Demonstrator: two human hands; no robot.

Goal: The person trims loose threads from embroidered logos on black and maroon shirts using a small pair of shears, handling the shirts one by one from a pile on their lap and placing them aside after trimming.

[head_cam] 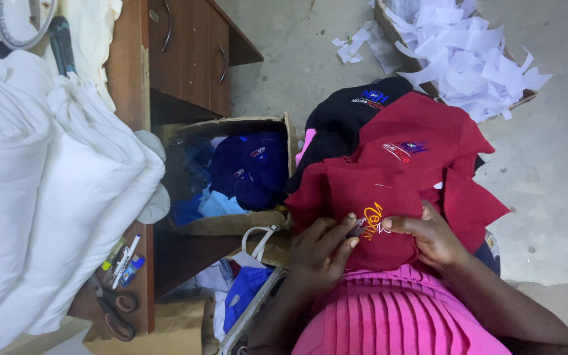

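Observation:
A dark red fabric piece (369,190) with an orange and yellow embroidered motif (374,218) lies on my lap over a pink pleated skirt (396,315). My left hand (320,253) pinches the cloth just left of the motif, with a small dark tool between the fingers. My right hand (428,236) holds the fabric on the motif's right side. More dark red pieces (422,144) with embroidered emblems and a black piece (356,108) are stacked beyond it.
A cardboard box (231,220) of blue fabric pieces stands left of my lap. A wooden table (133,79) carries folded white cloth (41,184), scissors (116,312) and markers (123,260). A box of white paper scraps (468,52) sits on the concrete floor.

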